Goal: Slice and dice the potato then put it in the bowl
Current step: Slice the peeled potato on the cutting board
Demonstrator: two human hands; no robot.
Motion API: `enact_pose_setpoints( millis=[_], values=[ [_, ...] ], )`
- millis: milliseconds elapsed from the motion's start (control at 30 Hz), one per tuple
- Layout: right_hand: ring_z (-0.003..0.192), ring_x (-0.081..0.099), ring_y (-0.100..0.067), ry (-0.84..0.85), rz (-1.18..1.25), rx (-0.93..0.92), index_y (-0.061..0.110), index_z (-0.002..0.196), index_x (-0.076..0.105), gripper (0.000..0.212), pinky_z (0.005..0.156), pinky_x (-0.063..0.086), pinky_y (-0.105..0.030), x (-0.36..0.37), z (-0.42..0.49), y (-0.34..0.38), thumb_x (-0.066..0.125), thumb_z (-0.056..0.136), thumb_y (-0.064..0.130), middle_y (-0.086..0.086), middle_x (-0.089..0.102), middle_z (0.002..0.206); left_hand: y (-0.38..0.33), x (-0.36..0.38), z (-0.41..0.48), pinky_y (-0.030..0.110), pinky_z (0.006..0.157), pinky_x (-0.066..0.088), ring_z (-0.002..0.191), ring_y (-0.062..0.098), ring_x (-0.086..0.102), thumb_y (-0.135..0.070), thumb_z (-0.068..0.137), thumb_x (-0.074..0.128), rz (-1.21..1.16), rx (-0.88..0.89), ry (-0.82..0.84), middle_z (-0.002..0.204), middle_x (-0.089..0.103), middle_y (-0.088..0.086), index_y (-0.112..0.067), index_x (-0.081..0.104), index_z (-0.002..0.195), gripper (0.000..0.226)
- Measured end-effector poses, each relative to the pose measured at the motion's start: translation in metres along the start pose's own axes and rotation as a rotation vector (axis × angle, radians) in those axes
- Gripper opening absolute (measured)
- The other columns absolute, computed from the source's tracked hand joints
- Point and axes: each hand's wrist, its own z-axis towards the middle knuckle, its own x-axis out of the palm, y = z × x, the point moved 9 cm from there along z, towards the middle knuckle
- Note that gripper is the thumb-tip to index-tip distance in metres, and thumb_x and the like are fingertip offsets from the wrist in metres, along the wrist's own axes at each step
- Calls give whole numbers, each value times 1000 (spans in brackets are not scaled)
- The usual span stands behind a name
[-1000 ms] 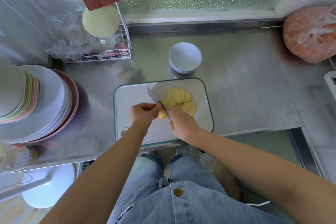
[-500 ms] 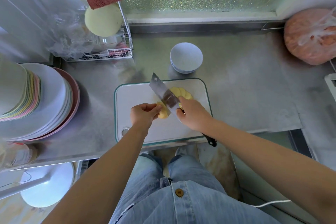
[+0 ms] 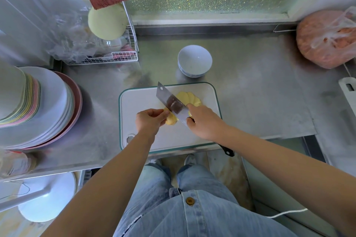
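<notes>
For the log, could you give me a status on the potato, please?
Left hand pinches potato end. Right hand grips cleaver. Slices fanned on board; bowl empty. Nothing blocking bowl.

Stainless steel counter (image 3: 260, 92), brushed finish, raised lip along the rear edge; white cutting board (image 3: 138, 106) with green rim at the front edge, centre; pale bowl (image 3: 192, 72) upright just behind the board, apart from it; stack of plates (image 3: 55, 106) at left; wire rack (image 3: 107, 59) at rear left; filled plastic bag (image 3: 325, 42) at rear right.
</notes>
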Motion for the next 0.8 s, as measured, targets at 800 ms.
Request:
enact_pose_setpoints(
  millis=[800],
  values=[
    [89, 60, -27, -51, -24, 56, 6, 113, 48, 22, 65, 36, -28, 61, 18, 1, 41, 99, 21, -12, 60, 100, 0, -2, 4, 30, 74, 60, 78, 24, 72, -17, 73, 83, 50, 24, 3, 83, 73, 10, -5, 74, 86, 20]
  ],
)
